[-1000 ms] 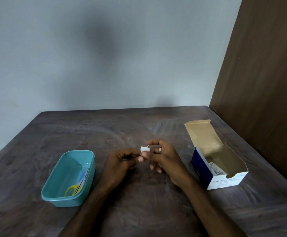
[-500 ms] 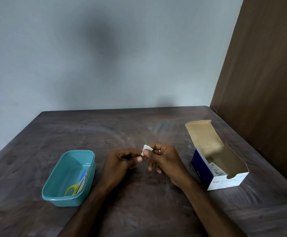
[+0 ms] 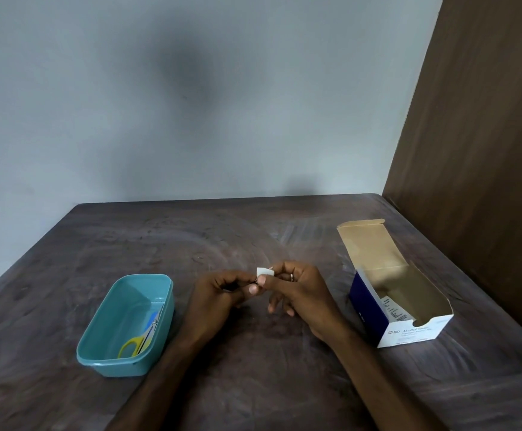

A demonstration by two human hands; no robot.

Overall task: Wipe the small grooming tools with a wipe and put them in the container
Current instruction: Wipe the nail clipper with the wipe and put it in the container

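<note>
Over the middle of the table my two hands meet. My right hand (image 3: 297, 293) pinches a small white wipe (image 3: 263, 271) between thumb and fingers. My left hand (image 3: 219, 297) grips a small dark grooming tool (image 3: 256, 280), almost wholly hidden by my fingers, and the wipe is folded over its tip. To the left stands a teal container (image 3: 97, 343). Inside it lie yellow-handled scissors (image 3: 135, 342) and a blue tool (image 3: 153, 317).
An open blue-and-white alcohol swab box (image 3: 409, 329) lies at the right with its flap up. A brown wooden panel (image 3: 477, 150) rises along the table's right edge. A grey wall stands behind the dark wooden table (image 3: 191, 244).
The wipe in my right hand has shifted slightly along the tool's tip. Both hands stay in nearly the same place.
</note>
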